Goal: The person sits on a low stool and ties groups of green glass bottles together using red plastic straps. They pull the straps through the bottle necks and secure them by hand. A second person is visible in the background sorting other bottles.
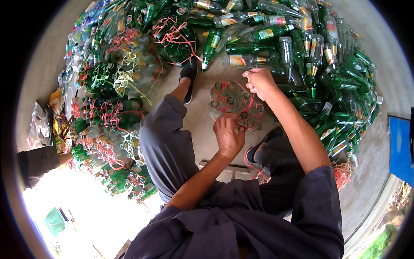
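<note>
Upright on the floor before me is a bundle of clear glass bottles, their open mouths facing up. Pink plastic twine zigzags between the bottle necks. My left hand bends over the near left side of the bundle, thumb and fingers closed at the twine; its fingertips are partly hidden. Raised at the bundle's far right, my right hand is closed in a pinch, and a strand of the twine runs up to it. A dark glass bottle neck shows just right of my left fingers.
Loose green and clear bottles pile along the far and right sides. Twine-tied bundles line the left, with another green bundle ahead. A low wooden stool lies between my legs. Another person's sleeve enters at left.
</note>
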Tool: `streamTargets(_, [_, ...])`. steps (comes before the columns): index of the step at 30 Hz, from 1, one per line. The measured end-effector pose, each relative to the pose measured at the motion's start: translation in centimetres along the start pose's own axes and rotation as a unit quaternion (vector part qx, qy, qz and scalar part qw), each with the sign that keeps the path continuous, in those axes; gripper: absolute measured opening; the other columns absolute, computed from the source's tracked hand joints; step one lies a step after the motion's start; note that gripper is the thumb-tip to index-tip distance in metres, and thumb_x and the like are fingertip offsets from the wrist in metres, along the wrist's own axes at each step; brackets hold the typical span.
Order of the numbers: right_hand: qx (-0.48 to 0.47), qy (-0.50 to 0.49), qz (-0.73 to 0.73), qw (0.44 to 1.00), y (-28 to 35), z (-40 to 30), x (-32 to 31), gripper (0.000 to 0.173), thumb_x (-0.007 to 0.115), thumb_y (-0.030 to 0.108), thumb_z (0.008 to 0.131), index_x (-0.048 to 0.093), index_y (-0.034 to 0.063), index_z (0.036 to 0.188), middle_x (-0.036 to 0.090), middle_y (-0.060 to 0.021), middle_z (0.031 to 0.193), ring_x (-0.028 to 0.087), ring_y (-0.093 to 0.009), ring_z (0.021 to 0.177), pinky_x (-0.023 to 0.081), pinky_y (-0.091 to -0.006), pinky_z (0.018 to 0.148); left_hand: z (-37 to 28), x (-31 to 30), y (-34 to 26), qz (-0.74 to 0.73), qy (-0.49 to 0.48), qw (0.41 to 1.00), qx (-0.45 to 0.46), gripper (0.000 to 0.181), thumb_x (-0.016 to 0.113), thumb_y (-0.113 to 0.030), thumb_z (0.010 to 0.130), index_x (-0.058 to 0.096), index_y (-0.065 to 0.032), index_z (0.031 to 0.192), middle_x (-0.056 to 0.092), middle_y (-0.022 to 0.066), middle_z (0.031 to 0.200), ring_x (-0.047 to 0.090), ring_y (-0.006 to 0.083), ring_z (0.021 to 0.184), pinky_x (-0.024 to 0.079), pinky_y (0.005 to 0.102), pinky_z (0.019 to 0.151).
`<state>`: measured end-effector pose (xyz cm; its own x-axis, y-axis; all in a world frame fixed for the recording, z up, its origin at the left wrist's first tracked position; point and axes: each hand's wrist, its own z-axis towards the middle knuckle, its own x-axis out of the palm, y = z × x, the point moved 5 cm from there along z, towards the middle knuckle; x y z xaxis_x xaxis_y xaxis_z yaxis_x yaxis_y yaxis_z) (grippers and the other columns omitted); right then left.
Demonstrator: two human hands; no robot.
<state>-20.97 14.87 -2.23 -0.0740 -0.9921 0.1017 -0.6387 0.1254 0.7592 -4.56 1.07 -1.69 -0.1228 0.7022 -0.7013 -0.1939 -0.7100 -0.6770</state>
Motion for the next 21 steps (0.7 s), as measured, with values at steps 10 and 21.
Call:
streamTargets(10, [0.005,-0.024,0.02,0.999,-1.3,-2.7,0.5,0.01,0.054,0.006,0.092,0.058,-0.0031,0.093,0.046,-0.002,0.063,0.042,-0.009,0.047,0.027,-0.0235,0.038,-1.8,2.5,6.4,-0.175,-0.025,0.939,-0.295,0.058,0.075,-0.028,0.075,0.05,0.0044,0.116,0.05,0.0214,0.116,0.052,0.0333,0.103,0.043,0.0435,0.089])
streamTargets(21, [-0.021,0.066,-0.052,0.996,-0.5,-1.9,2.6,0.012,0.054,0.009,0.094,0.059,-0.0015,0.093,0.049,-0.0013,0.07,0.044,-0.009,0.052,0.033,-0.0221,0.042,4.4,-2.5,1.7,-0.048,-0.037,0.996,-0.07,0.024,0.067,-0.014,0.077,0.062,-0.0012,0.097,0.062,0.0123,0.088,0.06,0.0304,0.082,0.047,0.0393,0.072])
